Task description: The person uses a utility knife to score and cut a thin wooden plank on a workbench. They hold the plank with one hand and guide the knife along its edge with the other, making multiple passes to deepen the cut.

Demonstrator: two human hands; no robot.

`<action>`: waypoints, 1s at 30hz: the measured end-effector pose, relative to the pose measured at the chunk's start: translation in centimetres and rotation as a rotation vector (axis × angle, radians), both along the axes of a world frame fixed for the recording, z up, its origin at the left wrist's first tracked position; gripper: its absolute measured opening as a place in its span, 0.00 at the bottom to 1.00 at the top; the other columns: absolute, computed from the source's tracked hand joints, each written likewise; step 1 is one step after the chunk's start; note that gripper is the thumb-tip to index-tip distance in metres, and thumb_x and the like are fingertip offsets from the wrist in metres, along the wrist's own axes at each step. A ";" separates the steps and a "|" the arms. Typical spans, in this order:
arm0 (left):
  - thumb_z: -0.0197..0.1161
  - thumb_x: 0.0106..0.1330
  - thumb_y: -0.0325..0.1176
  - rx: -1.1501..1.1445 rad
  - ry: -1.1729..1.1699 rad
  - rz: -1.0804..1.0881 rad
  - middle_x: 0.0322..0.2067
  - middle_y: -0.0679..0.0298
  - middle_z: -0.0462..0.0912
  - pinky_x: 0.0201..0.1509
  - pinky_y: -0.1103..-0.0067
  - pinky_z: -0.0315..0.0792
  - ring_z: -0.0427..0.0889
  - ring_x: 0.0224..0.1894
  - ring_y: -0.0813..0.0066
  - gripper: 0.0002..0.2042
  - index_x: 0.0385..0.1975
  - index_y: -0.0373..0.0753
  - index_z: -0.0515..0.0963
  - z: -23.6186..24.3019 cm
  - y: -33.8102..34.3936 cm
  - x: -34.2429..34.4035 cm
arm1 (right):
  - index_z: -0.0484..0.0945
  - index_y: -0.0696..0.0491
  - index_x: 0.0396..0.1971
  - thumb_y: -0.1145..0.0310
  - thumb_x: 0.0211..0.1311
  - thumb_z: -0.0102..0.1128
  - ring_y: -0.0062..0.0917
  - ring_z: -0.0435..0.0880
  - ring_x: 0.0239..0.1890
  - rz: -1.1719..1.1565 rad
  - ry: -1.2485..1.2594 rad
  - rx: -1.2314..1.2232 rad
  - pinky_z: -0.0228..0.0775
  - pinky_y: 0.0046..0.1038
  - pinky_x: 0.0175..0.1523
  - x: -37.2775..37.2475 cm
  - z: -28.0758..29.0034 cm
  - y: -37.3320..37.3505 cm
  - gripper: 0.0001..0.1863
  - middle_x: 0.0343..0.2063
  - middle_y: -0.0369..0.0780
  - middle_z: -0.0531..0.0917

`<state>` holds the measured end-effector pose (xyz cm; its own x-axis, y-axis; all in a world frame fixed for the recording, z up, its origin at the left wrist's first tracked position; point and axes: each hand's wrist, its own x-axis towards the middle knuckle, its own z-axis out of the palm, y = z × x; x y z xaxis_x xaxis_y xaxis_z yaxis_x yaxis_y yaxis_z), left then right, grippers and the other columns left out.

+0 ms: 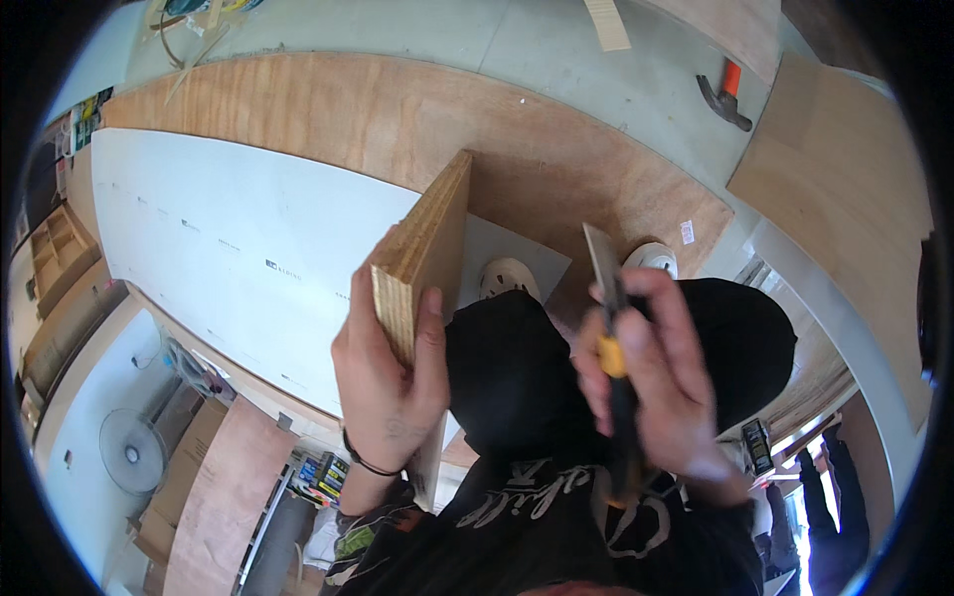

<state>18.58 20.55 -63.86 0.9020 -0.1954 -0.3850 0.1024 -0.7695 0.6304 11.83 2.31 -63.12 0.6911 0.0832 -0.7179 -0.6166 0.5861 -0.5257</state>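
My left hand (390, 382) grips the near end of a thick wooden board (425, 223), thumb on its right face and the other fingers on the left side. The board stands on edge, its layered rim turned up. To its right, my right hand (656, 368) is closed around a utility knife (613, 363) with a black and yellow handle. The knife's blade (598, 250) points up and away, apart from the board. Motion blurs the right hand a little.
A white printed sheet (229, 258) lies over a large plywood panel (397, 109) on the left. An orange-handled claw hammer (727, 97) rests on the floor at the far right, beside a brown panel (825, 149). My shoes (509, 278) are just beyond my knees. A fan (132, 450) stands at left.
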 end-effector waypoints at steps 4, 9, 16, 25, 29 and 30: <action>0.56 0.63 0.28 -0.142 -0.053 0.086 0.26 0.57 0.78 0.34 0.80 0.69 0.74 0.30 0.78 0.14 0.46 0.27 0.67 -0.5 1.2 0.4 | 0.56 0.53 0.49 0.65 0.67 0.46 0.15 0.68 0.16 -0.105 -0.006 0.216 0.62 0.16 0.19 0.8 -2.9 3.9 0.16 0.21 0.38 0.71; 0.55 0.65 0.31 -0.166 -0.010 0.099 0.24 0.60 0.76 0.32 0.82 0.66 0.70 0.28 0.81 0.14 0.44 0.27 0.68 -0.5 2.7 1.6 | 0.56 0.57 0.59 0.53 0.70 0.35 0.17 0.71 0.11 -0.345 -0.415 0.233 0.64 0.14 0.09 2.6 -2.0 -1.7 0.26 0.22 0.38 0.70; 0.56 0.64 0.31 -0.142 -0.078 0.099 0.25 0.62 0.76 0.34 0.83 0.66 0.71 0.29 0.80 0.15 0.45 0.27 0.69 -0.8 2.4 1.4 | 0.66 0.54 0.50 0.54 0.69 0.38 0.11 0.66 0.13 0.277 -0.407 -0.235 0.59 0.13 0.17 6.9 -9.0 -0.4 0.21 0.16 0.30 0.69; 0.58 0.64 0.31 -0.153 -0.117 0.092 0.35 0.60 0.78 0.41 0.82 0.68 0.74 0.37 0.79 0.16 0.47 0.28 0.69 -0.5 1.9 0.7 | 0.64 0.52 0.47 0.59 0.69 0.44 0.10 0.67 0.15 0.151 -0.532 0.161 0.59 0.13 0.18 3.5 -10.2 7.2 0.14 0.23 0.35 0.75; 0.62 0.61 0.30 -0.168 -0.080 0.027 0.37 0.59 0.78 0.44 0.80 0.69 0.75 0.39 0.77 0.19 0.49 0.29 0.68 -0.2 1.3 1.1 | 0.64 0.52 0.44 0.58 0.69 0.44 0.10 0.67 0.13 0.194 -0.469 0.226 0.58 0.13 0.17 4.1 -10.3 6.3 0.13 0.20 0.35 0.74; 0.63 0.60 0.29 -0.184 0.012 0.076 0.38 0.59 0.78 0.45 0.79 0.70 0.75 0.40 0.76 0.20 0.50 0.29 0.68 -0.1 1.2 1.0 | 0.64 0.52 0.44 0.58 0.69 0.44 0.10 0.67 0.12 0.206 -0.478 0.227 0.58 0.13 0.16 4.1 -10.3 6.1 0.13 0.19 0.34 0.74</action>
